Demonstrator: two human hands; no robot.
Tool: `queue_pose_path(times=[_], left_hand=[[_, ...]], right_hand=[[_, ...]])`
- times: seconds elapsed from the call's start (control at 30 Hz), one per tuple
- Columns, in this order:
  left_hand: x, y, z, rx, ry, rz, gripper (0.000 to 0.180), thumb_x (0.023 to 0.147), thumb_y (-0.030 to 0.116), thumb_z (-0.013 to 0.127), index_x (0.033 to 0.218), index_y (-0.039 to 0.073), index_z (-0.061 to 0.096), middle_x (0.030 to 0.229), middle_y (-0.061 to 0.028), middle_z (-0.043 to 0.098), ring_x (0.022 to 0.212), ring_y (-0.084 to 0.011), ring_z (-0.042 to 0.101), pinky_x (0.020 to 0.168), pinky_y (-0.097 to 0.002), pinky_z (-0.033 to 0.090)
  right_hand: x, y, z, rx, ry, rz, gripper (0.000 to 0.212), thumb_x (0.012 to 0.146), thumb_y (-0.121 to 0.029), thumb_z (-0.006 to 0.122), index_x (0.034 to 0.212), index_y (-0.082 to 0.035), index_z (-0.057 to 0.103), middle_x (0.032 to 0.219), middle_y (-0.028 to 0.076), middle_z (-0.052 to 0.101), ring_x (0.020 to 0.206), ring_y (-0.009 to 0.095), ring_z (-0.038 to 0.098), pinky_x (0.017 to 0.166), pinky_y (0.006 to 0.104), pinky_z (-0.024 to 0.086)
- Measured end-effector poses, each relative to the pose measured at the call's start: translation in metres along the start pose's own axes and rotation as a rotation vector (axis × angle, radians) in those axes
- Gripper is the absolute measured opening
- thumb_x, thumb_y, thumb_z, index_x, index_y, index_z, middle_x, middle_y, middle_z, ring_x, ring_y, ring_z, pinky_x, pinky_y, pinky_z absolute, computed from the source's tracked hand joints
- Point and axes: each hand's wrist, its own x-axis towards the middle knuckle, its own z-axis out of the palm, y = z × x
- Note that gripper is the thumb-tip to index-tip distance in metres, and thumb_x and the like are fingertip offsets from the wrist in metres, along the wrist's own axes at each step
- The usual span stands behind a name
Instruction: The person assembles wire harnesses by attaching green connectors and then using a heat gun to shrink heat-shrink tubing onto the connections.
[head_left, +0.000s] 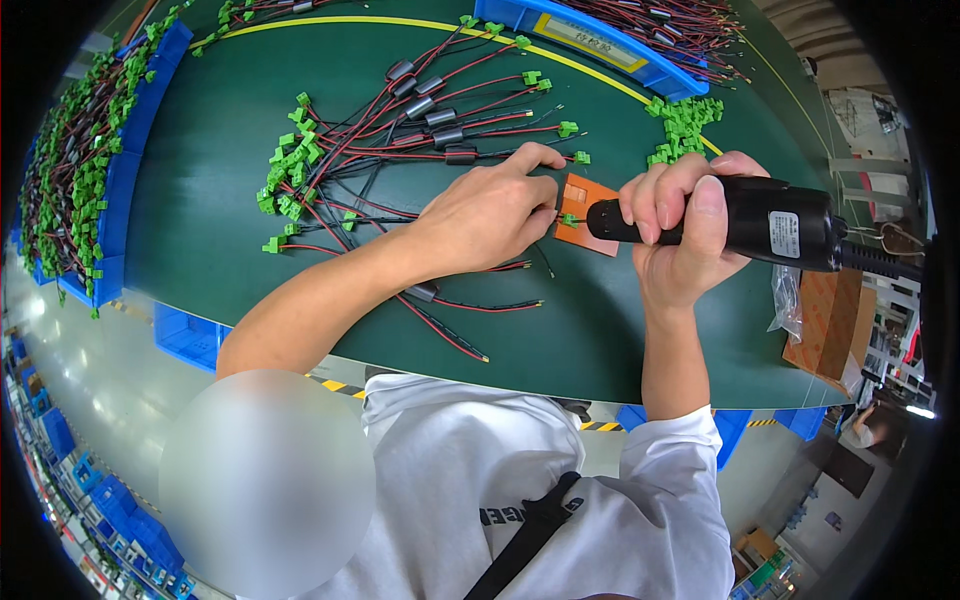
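Observation:
My right hand (685, 215) is wrapped round a black corded electric screwdriver (775, 220), held almost level with its nose pointing left. That nose meets a small green terminal connector (570, 220) on an orange block (590, 205). Just left of the block, my left hand (495, 210) has its thumb and fingers closed beside the connector; what they pinch is hidden. Beneath and beyond this hand spreads a bundle of red and black cables (375, 145) with black cylindrical cores (440, 118). Many have green connectors (290, 165) at their left ends, and some at the right too.
Loose green connectors (685, 130) lie in a pile beyond the screwdriver. A blue bin (130, 170) of cables stands at the left, another blue bin (600, 40) at the far side. An open cardboard box (830, 325) sits at the right edge of the green table (220, 250).

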Motion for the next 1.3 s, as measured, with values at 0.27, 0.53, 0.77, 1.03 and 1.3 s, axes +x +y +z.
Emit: queue_pose_path(times=[0.27, 0.53, 0.77, 1.03, 1.3], left_hand=[[0.0001, -0.0022, 0.0016, 0.021, 0.029, 0.016, 0.014, 0.097, 0.012, 0.068, 0.093, -0.001, 0.069, 0.144, -0.0163, 0.059, 0.083, -0.0368, 0.072, 0.075, -0.0473, 0.057], [0.0010, -0.0009, 0.0019, 0.027, 0.019, -0.007, 0.013, 0.097, 0.011, 0.068, 0.093, -0.001, 0.070, 0.143, -0.0158, 0.060, 0.087, -0.0372, 0.073, 0.077, -0.0477, 0.057], [0.0018, -0.0011, 0.0017, 0.017, 0.010, -0.002, 0.013, 0.097, 0.011, 0.068, 0.093, -0.001, 0.069, 0.143, -0.0165, 0.060, 0.088, -0.0376, 0.072, 0.079, -0.0474, 0.057], [0.0014, 0.0004, -0.0004, 0.007, 0.008, -0.007, 0.013, 0.097, 0.011, 0.068, 0.096, -0.002, 0.069, 0.144, -0.0185, 0.059, 0.092, -0.0386, 0.072, 0.081, -0.0463, 0.057], [0.0029, 0.0025, -0.0015, 0.025, 0.030, 0.032, 0.013, 0.096, 0.009, 0.069, 0.096, -0.003, 0.069, 0.143, -0.0186, 0.060, 0.092, -0.0410, 0.072, 0.080, -0.0487, 0.058]], right_hand=[[0.0024, 0.0060, -0.0020, 0.004, -0.127, -0.001, 0.021, 0.102, 0.000, 0.060, 0.117, -0.004, 0.046, 0.067, 0.008, 0.052, 0.049, 0.012, 0.045, 0.045, 0.0308, 0.046], [0.0033, 0.0041, 0.0010, -0.018, -0.109, 0.030, 0.021, 0.099, 0.000, 0.061, 0.116, -0.003, 0.048, 0.068, 0.008, 0.054, 0.048, 0.012, 0.047, 0.044, 0.0293, 0.044], [0.0068, 0.0040, -0.0027, 0.089, -0.072, 0.025, 0.023, 0.099, 0.000, 0.060, 0.120, -0.003, 0.051, 0.068, 0.008, 0.054, 0.048, 0.012, 0.047, 0.044, 0.0298, 0.043], [0.0092, 0.0072, -0.0033, 0.057, -0.060, 0.012, 0.024, 0.100, 0.002, 0.060, 0.122, -0.003, 0.051, 0.070, 0.007, 0.056, 0.048, 0.010, 0.046, 0.044, 0.0292, 0.042], [0.0097, 0.0085, 0.0006, -0.112, -0.040, 0.035, 0.013, 0.100, 0.001, 0.063, 0.111, -0.003, 0.056, 0.073, 0.005, 0.057, 0.052, 0.011, 0.050, 0.049, 0.0300, 0.044]])
